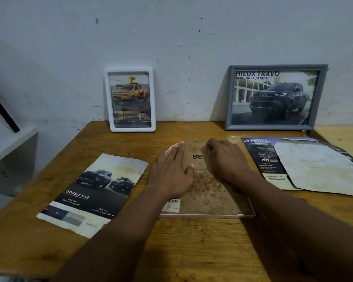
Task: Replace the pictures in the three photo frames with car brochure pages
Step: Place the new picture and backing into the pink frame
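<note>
Wooden tabletop [192,245] met a scuffed pale wall [171,37]. At centre lay the pink photo frame [208,216], face down, its stained brown backing board [210,192] up. Your left hand [171,171] rested flat on the board, fingers straight and spread. Your right hand [226,159] had bent fingers at the board's far edge; I cannot tell whether they gripped it. A white frame [132,129] at 11 o'clock and a grey frame [269,127] at 1 o'clock leaned on the wall, each showing a truck page. A "Double Cab" brochure page [94,192] lay at 9 o'clock and a "Powertrain" page [261,157] at 3 o'clock, under a stained sheet [318,163].
</note>
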The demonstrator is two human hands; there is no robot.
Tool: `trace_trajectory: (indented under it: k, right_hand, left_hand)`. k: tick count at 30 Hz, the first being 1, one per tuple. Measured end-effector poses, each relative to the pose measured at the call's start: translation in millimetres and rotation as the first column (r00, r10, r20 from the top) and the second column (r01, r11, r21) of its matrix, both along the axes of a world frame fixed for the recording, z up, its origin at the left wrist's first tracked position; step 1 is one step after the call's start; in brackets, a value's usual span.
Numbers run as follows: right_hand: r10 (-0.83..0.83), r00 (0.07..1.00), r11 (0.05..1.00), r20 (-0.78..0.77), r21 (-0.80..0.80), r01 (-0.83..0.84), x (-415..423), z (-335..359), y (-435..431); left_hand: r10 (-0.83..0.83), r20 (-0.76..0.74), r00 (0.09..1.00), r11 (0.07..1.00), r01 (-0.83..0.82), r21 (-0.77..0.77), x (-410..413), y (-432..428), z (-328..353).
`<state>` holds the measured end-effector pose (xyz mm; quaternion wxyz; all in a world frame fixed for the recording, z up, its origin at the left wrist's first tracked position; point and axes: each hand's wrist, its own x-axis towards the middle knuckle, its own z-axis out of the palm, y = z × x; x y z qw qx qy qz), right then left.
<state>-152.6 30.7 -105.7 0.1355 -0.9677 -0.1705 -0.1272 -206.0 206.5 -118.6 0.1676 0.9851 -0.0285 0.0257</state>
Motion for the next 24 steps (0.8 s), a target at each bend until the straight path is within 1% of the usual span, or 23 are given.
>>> trace_trajectory:
  k: [4, 9, 11, 13, 19, 21, 24]
  right_hand:
    - [-0.003, 1.000, 0.999, 0.001, -0.044, 0.003, 4, 3, 0]
    - [-0.007, 0.999, 0.995, 0.040, -0.096, 0.011, 6, -1, 3]
    - [-0.003, 0.999, 0.993, 0.039, -0.120, 0.008, 5, -5, 6]
    - [0.000, 1.000, 0.992, 0.001, -0.124, 0.000, 3, -7, 7]
    - [0.006, 0.991, 0.998, -0.130, -0.057, -0.014, -17, -6, 6]
    - [0.007, 0.995, 0.999, -0.098, -0.041, -0.011, -33, -10, 3]
    - [-0.053, 0.997, 0.995, 0.052, -0.080, 0.057, -45, -14, 3]
  left_hand:
    - [-0.015, -0.040, 0.999, 0.997, 0.018, 0.074, 5, 1, 4]
    - [-0.028, -0.024, 0.999, 0.988, 0.031, 0.148, 11, 2, 5]
    - [-0.040, -0.039, 0.998, 0.983, 0.046, 0.177, 9, 1, 2]
    - [-0.042, -0.053, 0.998, 0.981, 0.052, 0.185, 7, 1, 1]
    - [-0.021, -0.039, 0.999, 0.986, 0.027, 0.163, 7, -1, -1]
    - [-0.013, -0.029, 0.999, 0.986, 0.017, 0.165, 8, 0, -3]
    - [0.006, 0.031, 1.000, 0.987, -0.011, 0.157, 8, -1, -5]
